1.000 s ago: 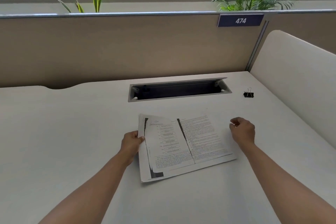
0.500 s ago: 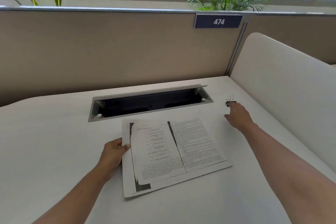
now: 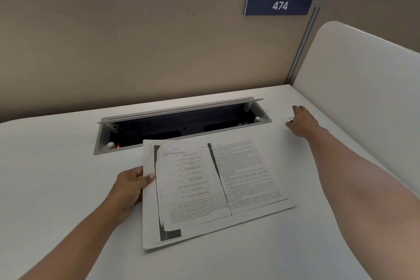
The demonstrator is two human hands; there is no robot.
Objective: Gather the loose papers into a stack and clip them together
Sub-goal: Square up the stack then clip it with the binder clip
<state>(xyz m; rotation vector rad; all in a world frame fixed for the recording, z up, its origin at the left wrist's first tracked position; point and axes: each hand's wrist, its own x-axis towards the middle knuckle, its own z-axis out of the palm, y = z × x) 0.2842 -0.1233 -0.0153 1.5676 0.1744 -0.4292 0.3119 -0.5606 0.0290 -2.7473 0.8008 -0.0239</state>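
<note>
Thumb on top and fingers curled beneath, the left hand (image 3: 134,185) pinches the left edge of the papers (image 3: 211,191), on the near side of the cable hatch (image 3: 181,127) and toward its left end. That grip looks meant to pin the sheets so they do not slide or fan apart while the other arm reaches away. The papers lie flat on the tabletop (image 3: 56,166) just in front of the hatch, their far edge reaching its near rim. They are gathered into one stack, though the edges are not quite flush, and the top sheet sits slightly skewed on those beneath. Off the hatch's right end, apart from the stack, sits the binder clip (image 3: 290,119), mostly covered: only a wire loop and a sliver of black show. The right hand (image 3: 303,121) is stretched out over it, fingers down on or around it; whether they have actually closed on the clip I cannot tell. By my reading the gathering is done and fetching the clip is the step in hand. The stack has no clip on it yet.
</note>
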